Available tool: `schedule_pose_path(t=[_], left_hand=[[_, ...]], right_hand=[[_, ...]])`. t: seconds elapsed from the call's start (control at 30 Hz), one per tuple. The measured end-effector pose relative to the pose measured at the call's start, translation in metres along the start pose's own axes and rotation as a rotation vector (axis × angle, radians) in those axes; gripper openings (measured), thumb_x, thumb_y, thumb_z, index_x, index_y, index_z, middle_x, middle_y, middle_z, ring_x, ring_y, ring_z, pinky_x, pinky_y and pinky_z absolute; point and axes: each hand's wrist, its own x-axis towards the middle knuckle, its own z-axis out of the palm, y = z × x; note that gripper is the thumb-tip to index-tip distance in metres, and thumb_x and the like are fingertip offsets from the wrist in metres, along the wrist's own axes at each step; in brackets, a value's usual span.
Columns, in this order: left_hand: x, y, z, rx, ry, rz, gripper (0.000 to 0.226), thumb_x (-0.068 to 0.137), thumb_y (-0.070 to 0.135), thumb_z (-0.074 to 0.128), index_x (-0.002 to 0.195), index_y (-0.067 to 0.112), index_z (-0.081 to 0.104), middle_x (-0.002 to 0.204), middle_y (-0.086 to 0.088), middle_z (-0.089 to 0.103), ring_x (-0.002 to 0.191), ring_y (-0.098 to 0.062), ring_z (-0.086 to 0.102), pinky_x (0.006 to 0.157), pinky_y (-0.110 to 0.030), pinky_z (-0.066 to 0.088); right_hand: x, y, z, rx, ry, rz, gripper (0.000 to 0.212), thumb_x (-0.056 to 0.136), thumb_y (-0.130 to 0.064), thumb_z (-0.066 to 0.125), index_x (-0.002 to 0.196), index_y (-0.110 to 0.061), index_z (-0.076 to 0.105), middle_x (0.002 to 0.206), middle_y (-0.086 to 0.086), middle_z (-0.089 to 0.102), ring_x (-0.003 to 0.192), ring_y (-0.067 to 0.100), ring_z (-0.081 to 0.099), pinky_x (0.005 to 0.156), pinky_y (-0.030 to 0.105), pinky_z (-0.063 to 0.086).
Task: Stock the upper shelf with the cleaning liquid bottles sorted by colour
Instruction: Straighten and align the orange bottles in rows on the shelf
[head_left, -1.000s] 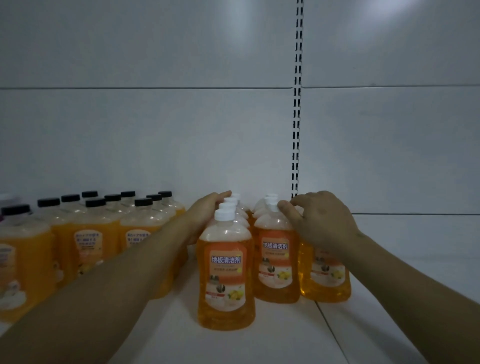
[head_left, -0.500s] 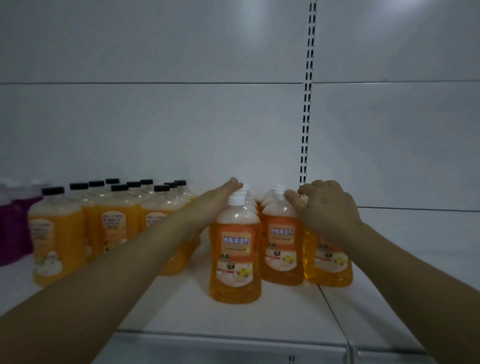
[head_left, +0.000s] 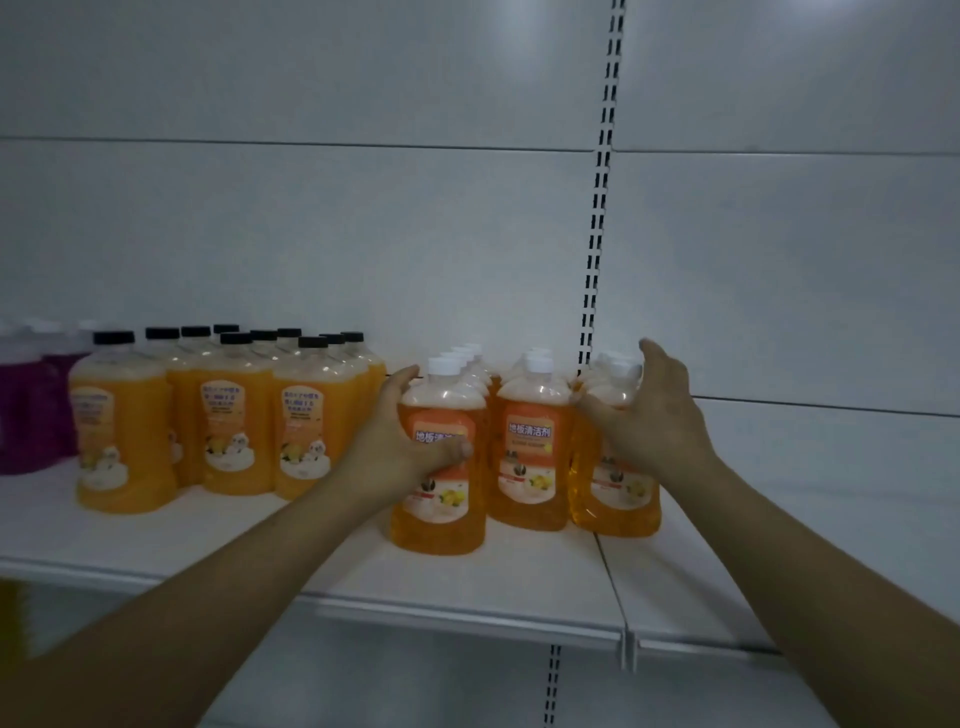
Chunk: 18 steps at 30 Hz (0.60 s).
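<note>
White shelf (head_left: 260, 545) already holds purple, black-capped orange and white-capped orange rows; left hand (head_left: 400, 441) grips the near-left bottle (head_left: 441, 499), right hand (head_left: 649, 415) fingers spread on the right row, tidying.

We observe a white shelf (head_left: 519, 587) carrying three rows of white-capped orange bottles. The left hand (head_left: 400, 447) grips the front bottle of the left row (head_left: 441, 514), thumb across its label, fingers round its left side. The right hand (head_left: 654, 415) rests against the front bottle of the right row (head_left: 615, 499) at shoulder height, fingers spread and nearly straight. The middle row's front bottle (head_left: 530, 457) stands untouched between them. Further left we note a block of black-capped orange bottles (head_left: 208, 415), upright, then purple bottles (head_left: 26, 410) at the frame edge. A slotted upright (head_left: 597, 218) runs up the back panel.
</note>
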Motion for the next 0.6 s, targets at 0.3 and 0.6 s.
schedule_pose_path(t=[0.3, 0.6], left_hand=[[0.001, 0.001, -0.002, -0.038, -0.053, -0.036, 0.087, 0.076, 0.028, 0.075, 0.144, 0.033, 0.021, 0.117, 0.007, 0.049, 0.086, -0.002, 0.055, 0.060, -0.018, 0.049], [0.004, 0.010, 0.002, -0.007, -0.012, 0.026, 0.081, 0.077, 0.023, 0.076, 0.141, 0.036, 0.027, 0.108, 0.015, 0.050, 0.084, 0.000, 0.053, 0.062, -0.021, 0.049]], right_hand=[[-0.004, 0.015, 0.011, 0.157, -0.047, 0.132, 0.079, 0.075, -0.056, 0.072, 0.137, -0.025, 0.034, 0.130, 0.003, 0.048, 0.111, 0.025, 0.054, 0.086, 0.040, 0.050], [0.034, 0.013, -0.009, 0.360, -0.097, 0.264, 0.076, 0.087, -0.072, 0.040, 0.143, -0.020, 0.038, 0.142, 0.012, 0.045, 0.122, 0.033, 0.050, 0.090, 0.043, 0.046]])
